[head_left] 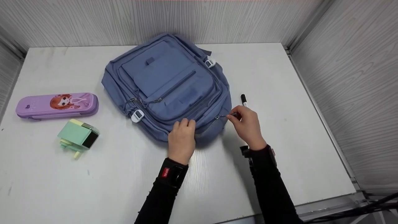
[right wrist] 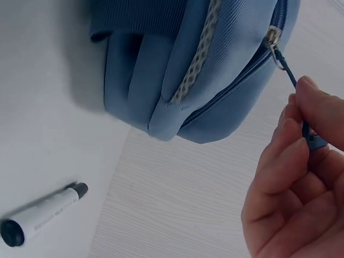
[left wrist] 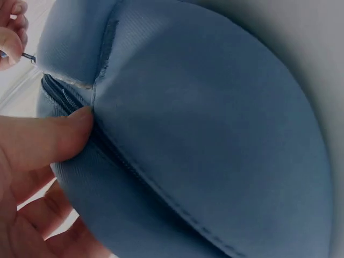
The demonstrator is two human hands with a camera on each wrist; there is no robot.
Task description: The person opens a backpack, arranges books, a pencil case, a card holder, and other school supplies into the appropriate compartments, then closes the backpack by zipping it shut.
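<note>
A blue backpack [head_left: 161, 77] lies on the white table with its front pockets facing up. At its near edge, my left hand [head_left: 182, 140] pinches the fabric beside a zipper [left wrist: 137, 172], thumb on top and the other fingers on the far side. The right hand [head_left: 247, 127] holds the zipper's cord pull [right wrist: 291, 72] between thumb and fingers at the bag's right corner. That cord is taut from the metal slider [right wrist: 273, 36]. Beyond the right hand lies a white marker [right wrist: 48, 211] with black ends, partly hidden by that hand in the head view.
To the left are a purple pencil case [head_left: 57, 106] with a cartoon girl on it and a mint-green and yellow boxy object [head_left: 74, 134] with a black face. Panelled walls [head_left: 354, 77] stand behind and beside the table [head_left: 298, 149].
</note>
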